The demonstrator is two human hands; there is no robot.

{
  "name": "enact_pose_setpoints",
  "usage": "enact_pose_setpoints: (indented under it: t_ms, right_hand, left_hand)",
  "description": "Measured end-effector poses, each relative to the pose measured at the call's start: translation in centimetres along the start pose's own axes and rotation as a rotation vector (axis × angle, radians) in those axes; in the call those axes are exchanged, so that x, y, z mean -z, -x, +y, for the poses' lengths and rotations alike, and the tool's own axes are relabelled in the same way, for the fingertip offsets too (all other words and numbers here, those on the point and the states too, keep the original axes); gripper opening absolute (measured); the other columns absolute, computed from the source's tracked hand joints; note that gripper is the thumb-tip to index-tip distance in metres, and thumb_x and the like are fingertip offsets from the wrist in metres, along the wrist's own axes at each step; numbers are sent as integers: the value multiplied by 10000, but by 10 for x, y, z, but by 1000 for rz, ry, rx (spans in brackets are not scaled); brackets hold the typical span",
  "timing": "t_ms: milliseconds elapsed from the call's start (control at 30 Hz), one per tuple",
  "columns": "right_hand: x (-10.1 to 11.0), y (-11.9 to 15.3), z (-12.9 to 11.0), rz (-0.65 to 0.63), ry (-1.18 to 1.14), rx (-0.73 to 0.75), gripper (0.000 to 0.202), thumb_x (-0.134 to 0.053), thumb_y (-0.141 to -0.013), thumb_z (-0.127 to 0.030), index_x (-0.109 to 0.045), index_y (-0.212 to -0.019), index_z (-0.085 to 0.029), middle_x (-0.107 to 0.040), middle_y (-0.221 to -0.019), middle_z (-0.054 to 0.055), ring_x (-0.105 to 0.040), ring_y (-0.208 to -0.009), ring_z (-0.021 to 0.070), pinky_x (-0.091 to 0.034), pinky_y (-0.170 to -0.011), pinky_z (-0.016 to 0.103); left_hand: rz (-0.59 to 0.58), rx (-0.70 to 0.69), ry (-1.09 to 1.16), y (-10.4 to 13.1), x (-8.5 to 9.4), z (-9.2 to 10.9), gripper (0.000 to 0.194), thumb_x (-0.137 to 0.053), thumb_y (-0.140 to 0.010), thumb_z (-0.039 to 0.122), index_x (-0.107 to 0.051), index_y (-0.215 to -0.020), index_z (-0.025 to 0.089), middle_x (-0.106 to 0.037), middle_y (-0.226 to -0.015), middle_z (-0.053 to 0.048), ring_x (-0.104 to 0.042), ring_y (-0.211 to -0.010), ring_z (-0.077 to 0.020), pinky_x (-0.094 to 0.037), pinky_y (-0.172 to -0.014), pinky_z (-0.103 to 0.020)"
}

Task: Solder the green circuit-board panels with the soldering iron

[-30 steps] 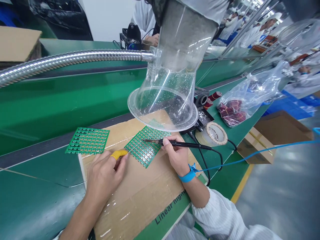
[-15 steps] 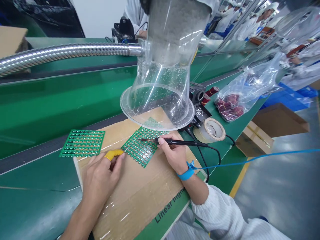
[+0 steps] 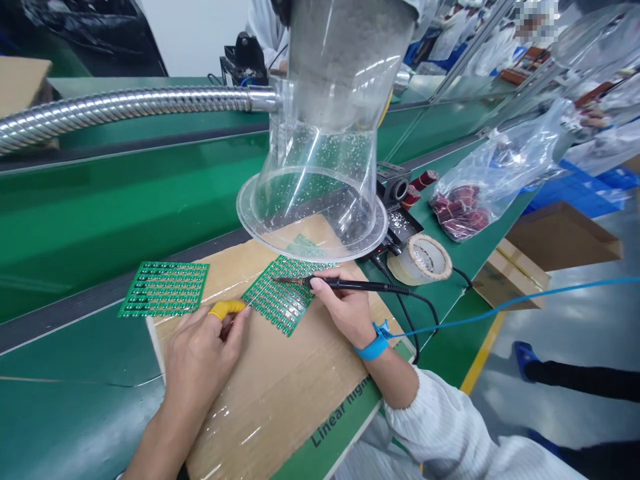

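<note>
My right hand grips a black soldering iron like a pen. Its metal tip points left, over the green circuit board panel lying tilted on the cardboard. At the panel's left corner, my left hand pinches a thin solder wire between thumb and index finger, which wears a yellow finger cot. The wire runs toward the iron's tip; whether they touch is too small to tell. A second circuit board panel lies to the left, and a blue strap circles my right wrist.
A clear fume hood hangs over the panel's far end, joined to a metal hose. Right of the cardboard stand a round pot, a soldering iron stand and a bag of red wire bundles. A blue cord stretches rightward.
The iron's tip has shifted slightly left across the panel. My left hand stays almost still. A person's legs and blue shoe now show on the floor at right.
</note>
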State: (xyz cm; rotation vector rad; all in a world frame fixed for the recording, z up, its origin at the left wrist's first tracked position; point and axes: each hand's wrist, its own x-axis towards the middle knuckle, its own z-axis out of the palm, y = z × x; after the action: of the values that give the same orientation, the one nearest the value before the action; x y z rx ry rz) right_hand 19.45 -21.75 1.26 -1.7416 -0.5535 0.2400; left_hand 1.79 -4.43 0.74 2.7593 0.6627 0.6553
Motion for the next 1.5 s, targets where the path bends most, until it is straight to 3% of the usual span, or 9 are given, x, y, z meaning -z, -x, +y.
enact_pose_setpoints:
  t_ms: [367, 567, 800, 1067, 1300, 1500]
  right_hand:
    - [-1, -1, -1, 5, 4, 18, 168, -748, -879, -403, -753, -907, -238, -745, -814, 24, -678, -727, 201, -532, -643, 308]
    - [0, -1, -2, -9, 4, 20, 166, -735, -890, -393, -744, -919, -230, -746, -834, 34, -687, -761, 210, -547, -692, 327]
    - [0, 0, -1, 13, -13, 27, 180, -749, -882, -405, -740, -935, -234, -752, -866, 38, -707, -790, 219, -560, -719, 339]
    - [1, 0, 1, 8, -31, 34, 148, -742, -893, -377, -736, -937, -236, -749, -867, 33, -712, -800, 218, -560, -731, 340]
    - [0, -2, 1, -22, -15, 62, 121, -733, -901, -357, -741, -912, -237, -752, -852, 24, -707, -788, 208, -556, -723, 327]
    - [1, -2, -4, 54, -32, 83, 128, -753, -887, -340, -745, -961, -235, -762, -902, 27, -714, -822, 210, -572, -756, 336]
  left_hand:
    - [4, -35, -42, -4, -4, 1, 401, -535, -994, 449, -512, -650, 243, -544, -617, -21, -460, -576, -209, -324, -628, -348]
    - [14, 16, -21, -3, -5, 4, 411, -532, -986, 451, -476, -634, 246, -540, -620, -22, -458, -585, -204, -324, -628, -340]
    - [22, 17, 21, -1, -2, 4, 234, -537, -986, 343, -650, -849, 191, -592, -726, -35, -507, -655, -217, -346, -656, -344]
    - [42, -15, 14, -1, -4, 3, 235, -548, -983, 336, -685, -875, 178, -574, -711, -28, -484, -629, -202, -346, -650, -342]
    - [35, -39, 32, -1, -4, 1, 257, -539, -989, 354, -671, -846, 187, -564, -684, -26, -499, -647, -213, -360, -671, -353]
    - [87, 45, 47, -1, -5, 2, 283, -562, -983, 366, -587, -753, 202, -590, -695, -23, -522, -637, -199, -358, -638, -336]
